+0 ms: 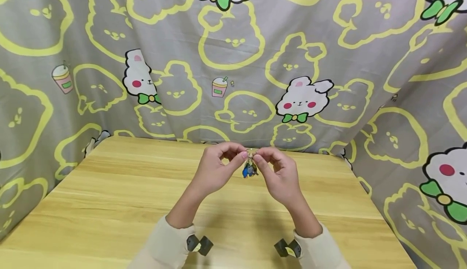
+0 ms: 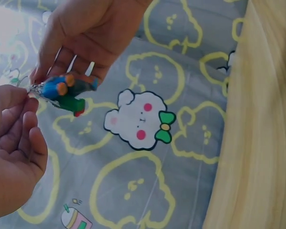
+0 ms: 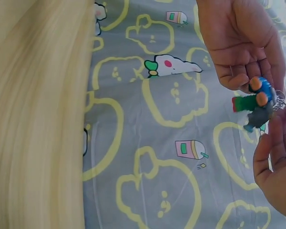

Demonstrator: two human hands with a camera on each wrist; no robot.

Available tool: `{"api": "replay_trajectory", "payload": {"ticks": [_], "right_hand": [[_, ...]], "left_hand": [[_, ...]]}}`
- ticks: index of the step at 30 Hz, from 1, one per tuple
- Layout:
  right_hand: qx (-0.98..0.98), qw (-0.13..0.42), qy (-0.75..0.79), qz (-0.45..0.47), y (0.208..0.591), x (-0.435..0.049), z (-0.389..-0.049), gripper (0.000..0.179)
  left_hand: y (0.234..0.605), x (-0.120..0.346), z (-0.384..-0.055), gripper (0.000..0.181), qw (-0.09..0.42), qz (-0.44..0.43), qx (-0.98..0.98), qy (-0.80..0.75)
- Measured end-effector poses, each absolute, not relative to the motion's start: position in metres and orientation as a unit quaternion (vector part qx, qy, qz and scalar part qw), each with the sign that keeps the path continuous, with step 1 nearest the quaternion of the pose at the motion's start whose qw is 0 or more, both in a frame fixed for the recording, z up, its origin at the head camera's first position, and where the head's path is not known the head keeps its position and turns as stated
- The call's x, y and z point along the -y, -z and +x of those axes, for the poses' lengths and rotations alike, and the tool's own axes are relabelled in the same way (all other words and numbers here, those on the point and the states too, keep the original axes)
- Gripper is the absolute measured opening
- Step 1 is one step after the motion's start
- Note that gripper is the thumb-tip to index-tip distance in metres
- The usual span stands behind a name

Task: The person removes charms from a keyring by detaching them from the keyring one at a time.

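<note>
A keychain [image 1: 250, 169] with several small coloured figures hangs above the table, between two hands. My left hand [image 1: 214, 172] pinches its thin metal ring at the top between thumb and forefinger. From the other side my right hand [image 1: 281, 175] pinches the same ring, its other fingers curled loosely. In the left wrist view a blue figure [image 2: 57, 87] with orange feet and a green figure [image 2: 70, 103] with a red end dangle from short silver chains. A grey figure [image 3: 260, 117] hangs beside them in the right wrist view. Fingertips hide part of the ring.
The light wooden table [image 1: 146, 188] stretches under both forearms. A grey curtain [image 1: 248, 54] with yellow outlined animals and white rabbits hangs behind the table and along its sides. Small black cameras sit on both sleeves [image 1: 164, 240].
</note>
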State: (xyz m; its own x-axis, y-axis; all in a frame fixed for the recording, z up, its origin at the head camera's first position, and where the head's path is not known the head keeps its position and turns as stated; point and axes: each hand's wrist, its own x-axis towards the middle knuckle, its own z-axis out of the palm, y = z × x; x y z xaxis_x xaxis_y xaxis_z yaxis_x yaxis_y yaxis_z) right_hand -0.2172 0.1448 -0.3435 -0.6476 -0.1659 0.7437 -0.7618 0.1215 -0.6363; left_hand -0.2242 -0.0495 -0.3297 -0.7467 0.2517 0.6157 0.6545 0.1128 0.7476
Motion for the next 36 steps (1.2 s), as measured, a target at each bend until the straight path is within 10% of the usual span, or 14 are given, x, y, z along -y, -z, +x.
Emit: {"api": "replay_trajectory", "payload": {"ticks": [36], "right_hand": [[0.753,0.353,-0.419,0.364,0.327,-0.147,-0.208,0.008]], "left_hand": [[0.321,0.051,-0.216,0.004,0.224,-0.35,0.698,0.583]]}}
